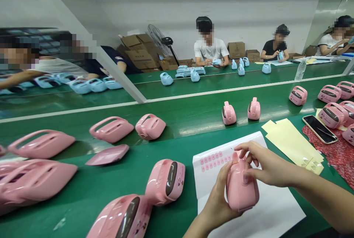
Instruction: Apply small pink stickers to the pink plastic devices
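One pink casing (pixel 241 192): lower right of the frame, handle end up, in both my hands above the white paper (pixel 276 208)
Left hand (pixel 218 199): clamped on the casing, wrapped round its left side and lower edge
Right hand (pixel 258 164): closed on the handle end, fingers at the top, thumb pressed to the side
Sticker rows (pixel 214 161): small, pink, on the paper just left of the casing
Yellow sheets (pixel 293 142): right of the paper
Phone (pixel 320 129): right of the yellow sheets, on red bubble wrap (pixel 339 155)
Dark-window casing (pixel 166 182): bottom centre, left of the paper
Flat pink piece (pixel 107 155): left of centre, on green surface
Standing pair (pixel 228 113): pink, apart, beyond the paper
Water bottle (pixel 301 69): clear, upper right
Person in white shirt (pixel 210 49): top centre, both hands at a blue casing (pixel 217 62)
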`<state>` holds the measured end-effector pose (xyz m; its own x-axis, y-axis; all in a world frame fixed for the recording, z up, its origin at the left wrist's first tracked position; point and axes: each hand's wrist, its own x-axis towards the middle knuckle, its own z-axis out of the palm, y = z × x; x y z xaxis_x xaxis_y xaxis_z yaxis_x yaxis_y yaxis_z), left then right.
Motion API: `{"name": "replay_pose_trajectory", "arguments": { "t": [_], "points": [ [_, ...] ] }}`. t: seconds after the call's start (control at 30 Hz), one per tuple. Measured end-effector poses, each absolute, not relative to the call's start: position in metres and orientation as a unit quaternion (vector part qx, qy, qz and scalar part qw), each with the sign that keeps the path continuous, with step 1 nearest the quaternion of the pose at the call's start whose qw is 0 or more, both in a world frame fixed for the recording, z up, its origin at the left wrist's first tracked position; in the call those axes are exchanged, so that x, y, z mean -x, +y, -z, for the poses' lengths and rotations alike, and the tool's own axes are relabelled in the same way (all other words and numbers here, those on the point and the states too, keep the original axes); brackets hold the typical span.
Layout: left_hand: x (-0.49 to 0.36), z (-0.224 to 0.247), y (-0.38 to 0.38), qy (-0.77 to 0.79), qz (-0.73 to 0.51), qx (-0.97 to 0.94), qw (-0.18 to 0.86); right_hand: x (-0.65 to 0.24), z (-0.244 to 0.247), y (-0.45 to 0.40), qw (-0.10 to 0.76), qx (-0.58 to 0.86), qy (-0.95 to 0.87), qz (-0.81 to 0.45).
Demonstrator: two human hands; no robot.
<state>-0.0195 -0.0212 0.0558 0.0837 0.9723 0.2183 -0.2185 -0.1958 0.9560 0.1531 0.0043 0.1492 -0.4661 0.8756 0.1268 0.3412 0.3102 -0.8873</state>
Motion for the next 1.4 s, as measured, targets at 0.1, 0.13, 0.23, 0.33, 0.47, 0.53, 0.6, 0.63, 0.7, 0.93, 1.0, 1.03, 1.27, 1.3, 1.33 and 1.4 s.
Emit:
{"name": "replay_pose_trajectory", "arguments": {
  "t": [0.1, 0.13, 0.23, 0.33, 0.47, 0.53, 0.6, 0.63, 0.7, 0.93, 1.0, 1.03, 1.27, 1.3, 1.33, 1.4],
  "points": [
    [0.022, -0.057, -0.02, 0.364, -0.566, -0.543, 0.503, -0.151, -0.148, 0.001, 0.328, 0.416, -0.751, -0.393],
    [0.022, -0.058, -0.02, 0.366, -0.569, -0.544, 0.497, -0.15, -0.147, 0.0, 0.334, 0.42, -0.753, -0.38],
    [0.021, -0.056, -0.021, 0.366, -0.582, -0.53, 0.498, -0.149, -0.144, -0.003, 0.347, 0.425, -0.765, -0.337],
    [0.019, -0.052, -0.021, 0.355, -0.597, -0.505, 0.513, -0.149, -0.139, -0.005, 0.35, 0.414, -0.789, -0.287],
    [0.027, -0.041, -0.016, 0.359, -0.593, -0.533, 0.485, -0.146, -0.126, -0.012, 0.392, 0.372, -0.825, -0.167],
    [0.035, -0.036, -0.013, 0.352, -0.569, -0.559, 0.49, -0.144, -0.118, -0.014, 0.415, 0.361, -0.832, -0.081],
    [0.043, -0.034, -0.011, 0.341, -0.551, -0.573, 0.502, -0.143, -0.112, -0.012, 0.422, 0.363, -0.831, -0.027],
    [0.047, -0.035, -0.011, 0.333, -0.545, -0.582, 0.503, -0.145, -0.11, -0.008, 0.42, 0.37, -0.828, -0.027],
    [0.051, -0.039, -0.012, 0.32, -0.516, -0.61, 0.51, -0.149, -0.108, 0.005, 0.406, 0.402, -0.816, -0.085],
    [0.051, -0.047, -0.005, 0.112, -0.497, -0.482, 0.713, -0.146, -0.089, 0.044, 0.27, 0.382, -0.719, -0.515],
    [0.053, -0.033, 0.007, 0.105, -0.526, -0.408, 0.739, -0.134, -0.086, 0.052, 0.305, 0.411, -0.688, -0.514],
    [0.053, -0.025, 0.013, 0.121, -0.557, -0.364, 0.737, -0.126, -0.087, 0.058, 0.332, 0.438, -0.681, -0.484],
    [0.044, 0.005, 0.03, 0.271, -0.459, -0.369, 0.761, -0.051, -0.116, 0.154, 0.277, 0.58, -0.741, -0.196],
    [0.041, 0.006, 0.03, 0.289, -0.438, -0.396, 0.753, -0.042, -0.117, 0.171, 0.262, 0.589, -0.742, -0.182],
    [0.039, 0.008, 0.029, 0.3, -0.424, -0.415, 0.747, -0.033, -0.117, 0.188, 0.252, 0.599, -0.74, -0.172],
    [0.037, 0.014, 0.029, 0.297, -0.417, -0.428, 0.744, -0.019, -0.115, 0.217, 0.244, 0.615, -0.732, -0.165]
  ]
}}
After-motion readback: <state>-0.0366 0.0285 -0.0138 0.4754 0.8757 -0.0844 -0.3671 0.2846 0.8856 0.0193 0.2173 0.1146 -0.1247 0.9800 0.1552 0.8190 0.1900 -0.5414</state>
